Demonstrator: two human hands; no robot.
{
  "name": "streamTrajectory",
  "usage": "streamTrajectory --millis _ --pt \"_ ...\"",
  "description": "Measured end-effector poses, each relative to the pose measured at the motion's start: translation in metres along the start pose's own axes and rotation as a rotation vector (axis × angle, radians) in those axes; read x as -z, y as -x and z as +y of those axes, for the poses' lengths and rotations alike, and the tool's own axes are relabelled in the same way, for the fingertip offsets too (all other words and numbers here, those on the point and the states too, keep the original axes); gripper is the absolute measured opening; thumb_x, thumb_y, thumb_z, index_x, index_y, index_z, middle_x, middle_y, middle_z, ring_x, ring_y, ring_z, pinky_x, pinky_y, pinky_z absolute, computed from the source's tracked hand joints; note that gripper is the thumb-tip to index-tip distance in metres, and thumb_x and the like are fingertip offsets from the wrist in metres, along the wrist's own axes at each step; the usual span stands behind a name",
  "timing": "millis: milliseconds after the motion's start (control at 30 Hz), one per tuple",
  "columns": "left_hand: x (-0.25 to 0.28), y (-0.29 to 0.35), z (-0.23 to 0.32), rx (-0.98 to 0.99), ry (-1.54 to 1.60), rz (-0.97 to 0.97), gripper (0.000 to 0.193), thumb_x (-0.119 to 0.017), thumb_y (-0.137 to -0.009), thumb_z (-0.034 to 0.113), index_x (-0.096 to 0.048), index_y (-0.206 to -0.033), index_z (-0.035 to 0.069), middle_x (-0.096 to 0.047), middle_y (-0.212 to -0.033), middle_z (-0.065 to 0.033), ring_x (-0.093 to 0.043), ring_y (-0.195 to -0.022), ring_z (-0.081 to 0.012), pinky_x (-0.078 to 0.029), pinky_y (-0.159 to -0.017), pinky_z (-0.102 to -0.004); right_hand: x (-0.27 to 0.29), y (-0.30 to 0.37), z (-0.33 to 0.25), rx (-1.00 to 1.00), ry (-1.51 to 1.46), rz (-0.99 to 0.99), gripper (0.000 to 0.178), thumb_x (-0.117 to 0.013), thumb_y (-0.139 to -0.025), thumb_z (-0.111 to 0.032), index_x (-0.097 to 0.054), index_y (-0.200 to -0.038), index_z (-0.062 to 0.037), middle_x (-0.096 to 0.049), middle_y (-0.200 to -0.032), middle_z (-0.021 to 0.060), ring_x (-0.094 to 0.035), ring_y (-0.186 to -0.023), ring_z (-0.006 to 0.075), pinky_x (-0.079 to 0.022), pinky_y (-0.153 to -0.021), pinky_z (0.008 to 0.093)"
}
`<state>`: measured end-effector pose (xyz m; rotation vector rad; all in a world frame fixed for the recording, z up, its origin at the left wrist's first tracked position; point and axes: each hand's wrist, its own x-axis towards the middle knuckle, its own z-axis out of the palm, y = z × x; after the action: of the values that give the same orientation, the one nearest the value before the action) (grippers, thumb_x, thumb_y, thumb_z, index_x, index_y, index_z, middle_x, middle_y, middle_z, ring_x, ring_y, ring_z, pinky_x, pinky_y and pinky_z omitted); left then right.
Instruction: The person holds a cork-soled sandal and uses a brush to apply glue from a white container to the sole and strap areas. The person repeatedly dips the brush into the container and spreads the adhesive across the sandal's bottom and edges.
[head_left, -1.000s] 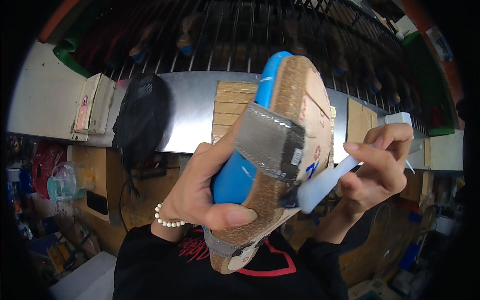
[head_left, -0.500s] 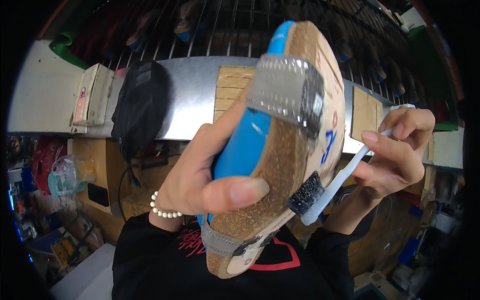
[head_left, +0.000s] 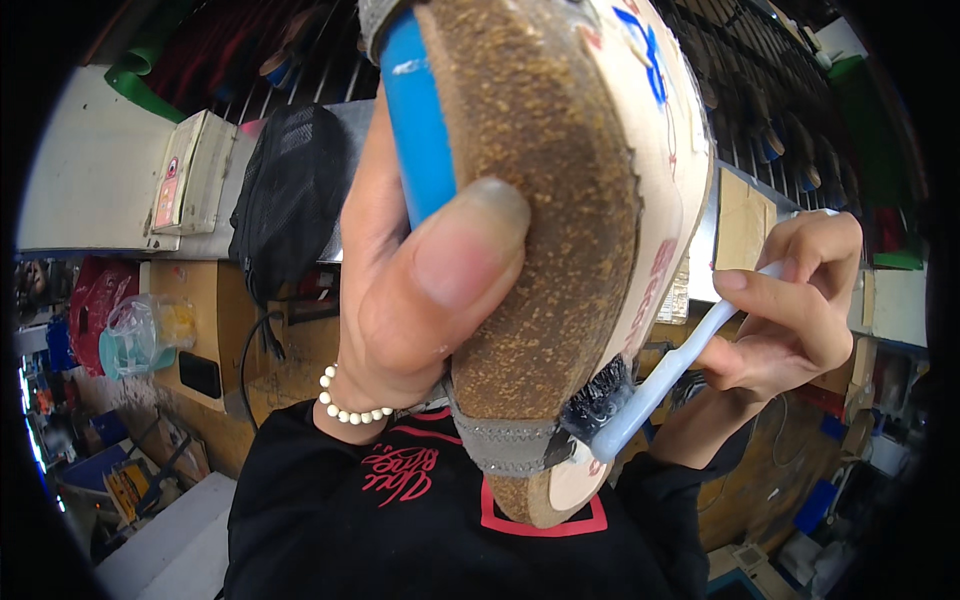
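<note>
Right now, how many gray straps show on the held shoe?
2. The lower gray strap crosses the shoe beside the brush; the upper gray strap sits at the frame's top edge, partly cut off. Others could be hidden behind the left hand or out of frame.

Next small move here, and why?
Probably a short stroke of the brush toward the lower grey strap. The right hand holds it with the dark bristles at the pale sole's edge, right beside that strap, while the left hand grips the shoe, thumb on its cork side.
</note>
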<state>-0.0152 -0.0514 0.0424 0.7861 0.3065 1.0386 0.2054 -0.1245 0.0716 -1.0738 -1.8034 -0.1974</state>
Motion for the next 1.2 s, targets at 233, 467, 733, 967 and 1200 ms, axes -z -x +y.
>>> streamTrajectory --millis 233,467,733,967,1200 --pt "0.001 -0.007 0.004 -0.116 0.005 0.015 0.083 -0.064 -0.079 0.048 -0.040 -0.136 -0.007 -0.057 -0.126 -0.0211 -0.059 -0.110 -0.0270 -0.046 -0.097 -0.0376 0.002 -0.001 0.001 0.064 0.000 -0.020 0.056 -0.085 -0.056 -0.059 -0.072 -0.081 -0.0109 -0.039 -0.085 0.0011 -0.043 -0.069 0.0138 -0.028 -0.058 0.0264" --pt "0.002 -0.012 0.006 -0.199 -0.011 0.043 0.078 -0.059 -0.082 0.049 -0.042 -0.135 -0.006 -0.057 -0.125 -0.0194 -0.058 -0.110 -0.0256 -0.045 -0.097 -0.0374 -0.001 0.004 -0.004 0.058 -0.136 -0.042 0.055 -0.085 -0.058 -0.057 -0.072 -0.083 -0.0101 -0.038 -0.085 0.0015 -0.043 -0.071 0.0147 -0.028 -0.062 0.0266" --pt "0.003 -0.018 0.007 -0.380 -0.074 0.041 0.073 -0.054 -0.086 0.049 -0.043 -0.134 -0.004 -0.057 -0.124 -0.0174 -0.057 -0.110 -0.0240 -0.043 -0.098 -0.0371 -0.009 0.014 -0.003 -0.230 -0.071 0.037 0.041 -0.093 -0.049 -0.031 -0.079 -0.082 -0.0119 -0.042 -0.088 -0.0003 -0.043 -0.079 0.0115 -0.034 -0.063 0.0228" --pt "-0.001 -0.011 0.013 -0.654 -0.411 0.469 0.069 -0.049 -0.089 0.050 -0.045 -0.133 -0.003 -0.057 -0.124 -0.0157 -0.055 -0.111 -0.0226 -0.042 -0.098 -0.0369 -0.008 0.024 -0.022 -0.276 0.077 0.105 0.046 -0.093 -0.045 -0.043 -0.079 -0.078 -0.0157 -0.039 -0.089 -0.0010 -0.043 -0.073 0.0109 -0.033 -0.055 0.0210" --pt "-0.004 -0.010 0.017 -0.717 -0.471 0.554 0.066 -0.044 -0.093 0.051 -0.046 -0.131 -0.002 -0.056 -0.123 -0.0140 -0.054 -0.111 -0.0212 -0.041 -0.099 -0.0367 -0.014 0.022 -0.031 -0.188 -0.060 0.162 0.049 -0.093 -0.048 -0.043 -0.077 -0.083 -0.0115 -0.035 -0.091 0.0021 -0.042 -0.072 0.0140 -0.032 -0.059 0.0252"
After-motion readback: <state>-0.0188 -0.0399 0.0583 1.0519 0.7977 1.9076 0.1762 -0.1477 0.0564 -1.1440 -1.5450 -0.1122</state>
